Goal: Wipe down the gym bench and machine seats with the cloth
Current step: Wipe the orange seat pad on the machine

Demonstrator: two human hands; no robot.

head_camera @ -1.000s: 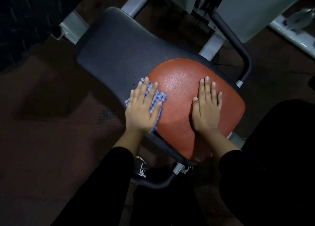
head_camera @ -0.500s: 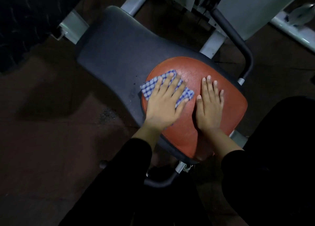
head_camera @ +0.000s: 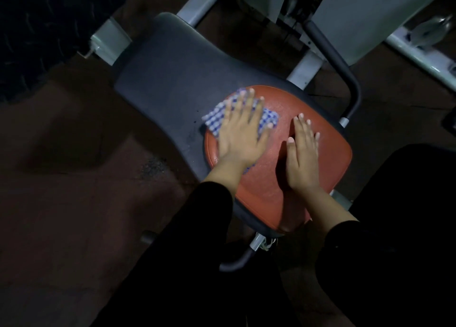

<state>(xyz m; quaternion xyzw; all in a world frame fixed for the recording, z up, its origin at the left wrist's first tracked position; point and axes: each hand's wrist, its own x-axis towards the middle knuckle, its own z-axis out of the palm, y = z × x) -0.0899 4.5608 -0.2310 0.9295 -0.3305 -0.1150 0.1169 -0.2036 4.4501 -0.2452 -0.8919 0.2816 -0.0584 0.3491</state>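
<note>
Both hands lay flat, the left hand [head_camera: 243, 134] pressing the cloth [head_camera: 217, 119], which could bunch up on the seat [head_camera: 271, 186].

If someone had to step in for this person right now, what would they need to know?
Left hand: flat, fingers straight, pressing the blue checked cloth onto the orange seat pad's left edge, where it meets the dark pad.
Right hand: flat on the orange pad, empty, bracing.
Done: wiping of the orange pad is under way; how much is covered cannot be told.
Left: probably the rest of the orange pad, the dark pad, then the other seats and the bench, out of view.
</note>
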